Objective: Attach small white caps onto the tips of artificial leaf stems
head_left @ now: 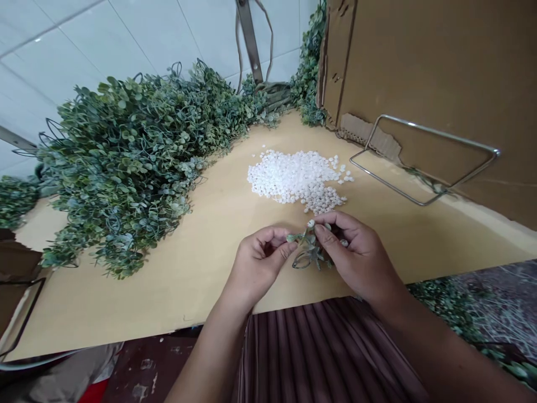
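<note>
Close to the table's front edge, both hands hold a small artificial leaf sprig (309, 245) between them. My left hand (265, 254) pinches a leaf tip at its left side with thumb and forefinger. On the other side, my right hand (350, 240) is closed on the sprig, its thumb and forefinger near a small white piece (311, 224) at the top. Another white bit shows beside the right fingers. Just beyond the hands lies a loose pile of small white plastic pieces (293, 176). The stem's lower part is partly hidden by the right hand.
A large heap of green artificial foliage (138, 151) covers the table's left and back. On the right stand a cardboard box (440, 67) and a bent metal wire frame (436, 134). A tiled wall (104, 39) rises behind. More greenery (444, 302) lies below the table at right.
</note>
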{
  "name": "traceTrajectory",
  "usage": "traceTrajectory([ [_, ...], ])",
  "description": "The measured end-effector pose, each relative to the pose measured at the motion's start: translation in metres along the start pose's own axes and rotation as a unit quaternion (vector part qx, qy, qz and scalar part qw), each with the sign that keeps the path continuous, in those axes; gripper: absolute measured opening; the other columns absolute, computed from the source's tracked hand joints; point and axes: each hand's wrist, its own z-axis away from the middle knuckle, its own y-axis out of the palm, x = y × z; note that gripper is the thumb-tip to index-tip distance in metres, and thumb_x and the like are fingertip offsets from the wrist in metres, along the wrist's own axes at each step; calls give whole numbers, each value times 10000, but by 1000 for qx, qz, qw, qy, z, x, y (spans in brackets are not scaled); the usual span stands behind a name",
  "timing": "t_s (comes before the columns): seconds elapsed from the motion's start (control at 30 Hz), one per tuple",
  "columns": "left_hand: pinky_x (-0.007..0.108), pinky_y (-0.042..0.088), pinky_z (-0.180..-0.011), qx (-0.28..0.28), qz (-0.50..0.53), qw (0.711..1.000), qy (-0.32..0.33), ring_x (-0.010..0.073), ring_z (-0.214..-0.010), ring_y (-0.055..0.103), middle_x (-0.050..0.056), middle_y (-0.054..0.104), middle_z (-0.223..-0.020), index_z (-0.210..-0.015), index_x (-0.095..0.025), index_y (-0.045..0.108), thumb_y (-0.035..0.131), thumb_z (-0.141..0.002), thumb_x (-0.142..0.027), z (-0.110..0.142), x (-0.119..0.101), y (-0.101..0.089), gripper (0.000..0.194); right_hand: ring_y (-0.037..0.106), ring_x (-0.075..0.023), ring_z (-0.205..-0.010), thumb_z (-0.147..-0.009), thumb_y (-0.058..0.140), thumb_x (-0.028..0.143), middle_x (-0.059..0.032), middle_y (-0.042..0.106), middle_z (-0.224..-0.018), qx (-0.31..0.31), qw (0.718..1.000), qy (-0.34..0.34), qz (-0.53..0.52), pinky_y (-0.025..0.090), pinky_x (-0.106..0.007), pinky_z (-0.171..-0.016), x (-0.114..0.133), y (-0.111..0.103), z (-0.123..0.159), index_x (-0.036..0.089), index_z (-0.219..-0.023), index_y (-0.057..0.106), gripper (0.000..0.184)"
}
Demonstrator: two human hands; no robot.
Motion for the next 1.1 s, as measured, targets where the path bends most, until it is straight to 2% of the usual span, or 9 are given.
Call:
traceTrajectory([
  [0.17,208,473,-604,-15,-8,1000,1,90,-570,560,-12,640,-601,-658,-148,669,749,-613,-161,1,-4,-5,92,599,-130,-635,-746,529,198,-36,649,-762,58,997,-35,39,472,-210,-519,10,-15,3,173,-904,627,188],
  [0.33,222,491,-601,9,-52,998,26,109,-581,584,9,659,-620,-647,-150,682,710,-640,-128,3,-14,0,37,606,-144,-669,-776,581,289,-43,663,-813,135,982,-71,110,488,-249,-599,17,-12,5,172,-911,631,186],
  [0.43,219,485,-581,9,-96,994,52,115,-570,586,13,662,-605,-618,-155,681,692,-648,-115,1,-21,2,51,627,-163,-715,-803,557,259,-43,670,-772,143,980,-75,115,487,-262,-634,14,-7,5,176,-826,624,109],
  [0.53,212,464,-549,18,-125,989,73,114,-550,578,15,669,-594,-586,-160,675,687,-643,-117,-4,-26,-1,73,602,-139,-638,-826,522,218,-20,644,-690,142,981,-84,100,465,-238,-583,10,-7,4,175,-786,613,108],
  [0.7,227,451,-572,19,-215,971,98,128,-594,592,25,688,-653,-647,-164,680,654,-674,-151,-34,-22,-11,40,510,-121,-572,-874,451,234,9,523,-605,131,977,-103,133,410,-234,-543,8,-10,3,185,-646,495,238],
  [0.77,243,445,-591,4,-287,950,125,137,-618,590,33,691,-702,-705,-168,684,633,-701,-187,-52,-17,-14,55,492,-125,-576,-900,405,247,8,497,-607,127,977,-103,137,398,-241,-542,8,-11,3,190,-662,471,254],
  [0.9,270,441,-631,-26,-467,869,164,162,-672,591,43,678,-768,-808,-185,695,618,-704,-164,-79,-12,-15,131,504,-136,-620,-908,381,236,-4,515,-657,139,976,-96,136,410,-249,-577,9,-13,3,192,-719,488,222],
  [1.0,283,440,-667,-18,-553,812,185,186,-746,613,56,683,-847,-804,-202,698,562,-731,-119,-84,-14,-10,175,505,-137,-628,-893,393,214,-4,512,-664,149,975,-97,134,413,-249,-586,9,-13,3,191,-715,489,204],
  [1.1,298,431,-657,-17,-602,772,203,215,-776,621,73,688,-875,-789,-200,698,518,-752,-124,-81,-16,-4,198,489,-133,-606,-874,409,208,4,495,-638,134,977,-99,134,397,-245,-563,8,-12,2,191,-689,482,200],
])
